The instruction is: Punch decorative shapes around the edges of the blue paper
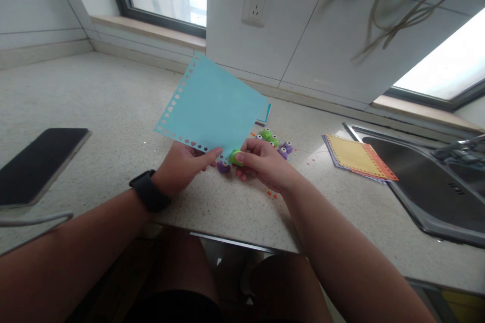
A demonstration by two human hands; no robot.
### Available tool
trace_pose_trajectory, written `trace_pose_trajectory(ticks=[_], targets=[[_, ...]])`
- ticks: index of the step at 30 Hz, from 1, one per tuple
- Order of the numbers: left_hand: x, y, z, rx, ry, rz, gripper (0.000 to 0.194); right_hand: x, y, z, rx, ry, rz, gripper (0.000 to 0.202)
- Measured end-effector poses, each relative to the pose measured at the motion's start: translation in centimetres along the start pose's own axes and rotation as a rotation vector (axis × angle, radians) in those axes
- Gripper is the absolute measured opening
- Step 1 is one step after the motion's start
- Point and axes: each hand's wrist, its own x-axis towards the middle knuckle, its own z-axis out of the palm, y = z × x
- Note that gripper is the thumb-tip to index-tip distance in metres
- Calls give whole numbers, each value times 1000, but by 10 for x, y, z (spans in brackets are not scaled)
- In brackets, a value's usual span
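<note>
A light blue sheet of paper (215, 101) is tilted up over the counter, with cut-out shapes along its left edge and part of its lower edge. My left hand (189, 164) pinches that lower edge between thumb and fingers. In my right hand (263, 161) is a green craft punch (236, 157), sitting at the sheet's near corner; the thumb lies on it. Just beneath, a purple punch (223, 167) rests on the counter. Behind my right hand stand several green punches (268, 135) and purple punches (286, 148) with eye-like tops, partly hidden.
Yellow and orange punched sheets (352, 155) lie in a stack beside the steel sink (413, 171). A dark tablet-like device (41, 166) is at the left. Small paper bits (271, 194) dot the counter (113, 96). A wall socket (256, 5) and a hanging cable (409, 20) are behind.
</note>
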Motion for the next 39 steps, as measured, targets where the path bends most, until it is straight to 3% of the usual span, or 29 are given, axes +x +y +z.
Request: trace_pose_trajectory(ticks=[5, 9, 15, 20, 25, 31, 39], targets=[[2, -1, 0, -20, 16, -26, 24, -5, -8, -6, 36, 81, -26, 28], [2, -5, -3, 18, 14, -33, 37, -7, -13, -12, 34, 159, -57, 27], [3, -6, -4, 1, -51, -40, 41, -7, -20, -32, -47, 381, -175, 22], [5, -5, -3, -46, -74, -38, 32, -4, -19, -52, -316, 622, -221, 23], [8, -12, -5, -63, -65, -26, 27, -3, -13, -73, -637, 744, -153, 31], [9, -15, -5, -63, -99, -33, 27, -2, -6, -92, -800, 798, -113, 33], [5, -12, -4, -77, -139, -32, 27, -5, -6, -111, -956, 897, 80, 41]])
